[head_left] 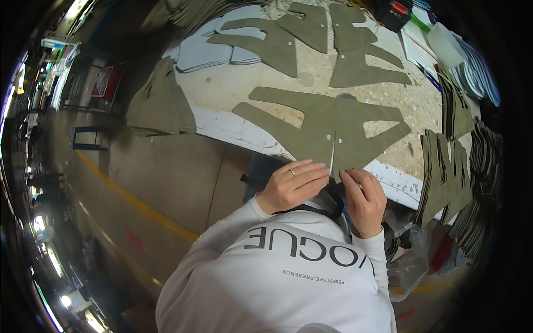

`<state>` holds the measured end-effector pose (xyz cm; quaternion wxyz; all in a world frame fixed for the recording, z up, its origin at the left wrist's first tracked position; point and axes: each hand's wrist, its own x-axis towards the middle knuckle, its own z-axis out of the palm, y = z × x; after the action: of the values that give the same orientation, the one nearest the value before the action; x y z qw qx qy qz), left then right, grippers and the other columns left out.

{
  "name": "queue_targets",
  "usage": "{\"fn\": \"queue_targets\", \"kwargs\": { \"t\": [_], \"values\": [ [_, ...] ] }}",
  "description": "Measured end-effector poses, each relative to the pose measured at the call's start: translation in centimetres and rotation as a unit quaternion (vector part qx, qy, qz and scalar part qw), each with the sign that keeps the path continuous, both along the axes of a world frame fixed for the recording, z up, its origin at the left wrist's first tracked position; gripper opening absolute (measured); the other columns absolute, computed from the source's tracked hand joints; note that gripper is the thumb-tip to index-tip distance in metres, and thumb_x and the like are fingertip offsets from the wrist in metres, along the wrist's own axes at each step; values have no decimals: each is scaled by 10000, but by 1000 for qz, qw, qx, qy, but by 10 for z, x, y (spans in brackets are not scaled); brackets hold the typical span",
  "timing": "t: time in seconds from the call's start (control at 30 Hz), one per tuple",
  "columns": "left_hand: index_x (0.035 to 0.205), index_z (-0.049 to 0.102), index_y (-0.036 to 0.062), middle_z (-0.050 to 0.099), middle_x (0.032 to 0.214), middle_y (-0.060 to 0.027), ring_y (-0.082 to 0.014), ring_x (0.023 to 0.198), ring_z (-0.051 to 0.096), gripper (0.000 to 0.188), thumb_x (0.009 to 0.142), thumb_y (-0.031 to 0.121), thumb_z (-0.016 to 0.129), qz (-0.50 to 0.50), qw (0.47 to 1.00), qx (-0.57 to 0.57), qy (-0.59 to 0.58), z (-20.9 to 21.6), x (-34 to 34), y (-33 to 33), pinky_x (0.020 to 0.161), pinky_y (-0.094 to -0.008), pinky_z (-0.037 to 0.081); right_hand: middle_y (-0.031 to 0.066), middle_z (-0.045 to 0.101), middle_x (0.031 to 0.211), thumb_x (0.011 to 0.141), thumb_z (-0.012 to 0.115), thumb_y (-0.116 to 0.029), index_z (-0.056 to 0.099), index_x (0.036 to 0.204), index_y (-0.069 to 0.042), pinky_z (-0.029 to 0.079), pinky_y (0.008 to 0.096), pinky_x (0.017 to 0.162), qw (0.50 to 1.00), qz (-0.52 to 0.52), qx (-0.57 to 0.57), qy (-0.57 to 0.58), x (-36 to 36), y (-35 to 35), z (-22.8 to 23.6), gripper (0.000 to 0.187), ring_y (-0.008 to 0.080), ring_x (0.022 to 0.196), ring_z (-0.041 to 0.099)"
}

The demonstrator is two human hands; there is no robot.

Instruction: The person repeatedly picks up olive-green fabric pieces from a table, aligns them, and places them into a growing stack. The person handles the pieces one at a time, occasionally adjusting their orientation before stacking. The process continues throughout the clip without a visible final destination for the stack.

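Observation:
Two olive-green cut fabric pieces lie side by side at the table's near edge, the left piece (302,130) and the right piece (361,119), with a narrow gap between them near their lower tips. Each has a slot-like notch and a small white sticker. My left hand (294,184), a ring on one finger, rests with fingers stretched flat over the left piece's lower tip. At the right piece's lower tip, my right hand (363,198) is closed, with thumb and forefinger pinching the cloth. The fabric under my left fingers is hidden.
More olive pieces (363,61) lie farther back on the speckled table (216,91). Light grey stacks (204,50) are behind at left, and an olive stack (161,102) hangs at the left corner. Bundled olive pieces (444,172) drape over the right edge. A black-and-red device (393,12) stands back right.

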<state>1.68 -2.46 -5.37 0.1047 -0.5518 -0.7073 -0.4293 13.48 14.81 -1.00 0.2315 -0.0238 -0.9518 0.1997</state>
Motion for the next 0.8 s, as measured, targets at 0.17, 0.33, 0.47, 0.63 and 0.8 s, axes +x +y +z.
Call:
{"fn": "queue_targets", "kwargs": {
  "t": [0.17,0.33,0.47,0.63,0.8],
  "values": [
    [953,737,65,710,1087,-63,-219,1064,675,177,778,86,744,5,999,26,18,-12,2,2,930,-394,547,71,656,989,704,703,14,714,1012,-40,523,349,737,999,13,27,-12,3,-2,-1,313,247,909,661],
    [948,738,58,720,1043,-66,-223,1005,692,181,770,78,758,-10,1000,16,-25,3,-3,7,890,-371,560,78,663,977,738,734,-16,719,975,-31,521,347,735,995,40,-63,-67,-3,2,13,238,253,888,659],
    [947,745,53,728,1018,-94,-221,951,706,175,773,32,750,-78,978,-21,-190,48,-34,2,851,-326,562,112,679,943,796,731,-49,723,939,-13,517,324,726,980,67,-162,-90,-15,47,50,147,265,863,661],
    [1169,669,12,706,1122,-100,-177,1014,675,250,941,97,608,-135,927,-19,-349,104,-96,41,882,-295,527,77,720,876,894,688,-86,731,948,4,471,239,705,986,-10,-86,145,-71,151,97,113,148,790,658],
    [1342,532,12,624,1283,-103,-169,1143,612,420,986,226,595,-193,844,-101,-490,111,-147,157,950,-287,495,18,745,919,942,670,-214,751,1055,-42,489,223,723,942,-69,-217,246,-161,268,91,221,70,808,647]
  ]
}}
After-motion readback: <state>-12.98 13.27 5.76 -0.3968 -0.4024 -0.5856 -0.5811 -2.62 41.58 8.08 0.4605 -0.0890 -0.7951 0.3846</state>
